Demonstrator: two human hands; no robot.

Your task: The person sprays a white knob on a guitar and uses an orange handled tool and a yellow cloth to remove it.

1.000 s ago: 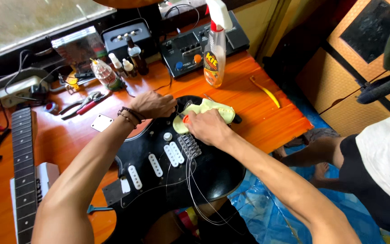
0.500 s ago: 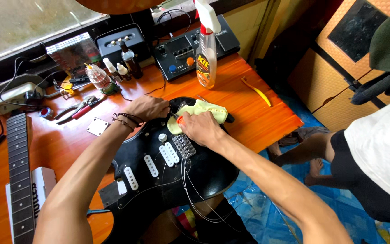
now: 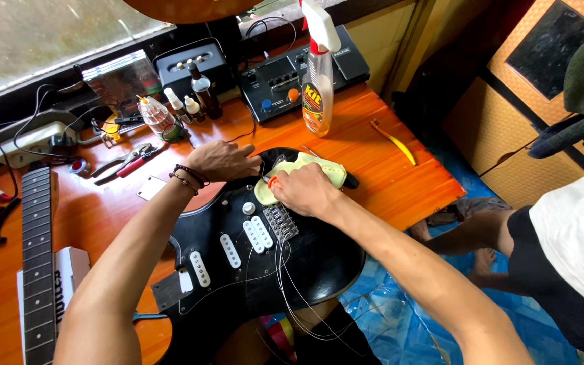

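A black electric guitar body (image 3: 319,263) with white pickups lies across an orange wooden table (image 3: 400,182), loose strings curling off its bridge. My left hand (image 3: 221,161), with bead bracelets on the wrist, rests flat on the body's upper edge. My right hand (image 3: 302,189) presses a pale yellow-green cloth (image 3: 322,169) against the body near the knobs and holds a small orange-tipped tool.
A detached guitar neck (image 3: 38,257) lies at the left on a white box. A spray bottle (image 3: 318,81), small bottles (image 3: 184,105), pliers (image 3: 126,162), a yellow tool (image 3: 393,142), a power strip (image 3: 32,138) and pedal units (image 3: 285,74) stand on the table. Another person (image 3: 562,257) sits at the right.
The view shifted slightly. My right hand has slid with the cloth a little toward the body's upper edge; my left hand stays on the guitar.
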